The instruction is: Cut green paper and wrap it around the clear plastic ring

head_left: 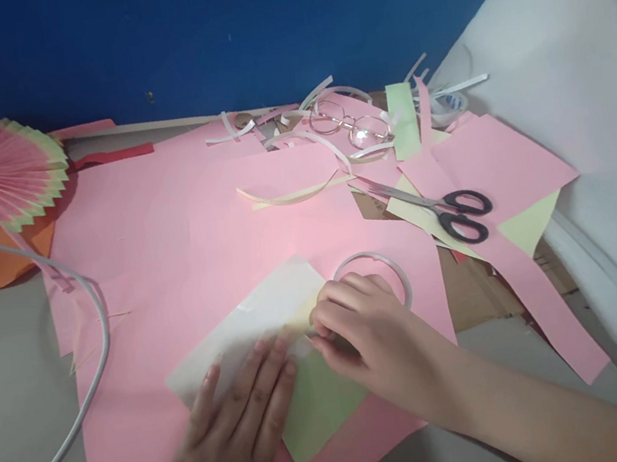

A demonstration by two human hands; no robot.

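A sheet of paper point(261, 301) lies slantwise on a large pink sheet point(217, 245), its far part whitish. A light green part point(317, 401) shows nearer me; whether both are one folded sheet I cannot tell. My left hand point(239, 421) lies flat across the near edge of the whitish part, fingers stretched out. My right hand point(358, 324) is closed, thumb and fingers pinched at the right end of the paper where white meets green. The fingers hide the pinched edge. Just behind that hand, a thin white ring point(399, 267) rests on the pink sheet.
Black-handled scissors point(439, 210) lie on paper scraps at right, beside a long pink strip point(555, 309). Round eyeglasses point(350, 123) sit among curled white strips. A pleated pink-green paper fan point(11, 169) is at far left. A white cable point(101, 318) crosses the left side. A blue wall point(253, 29) rises behind.
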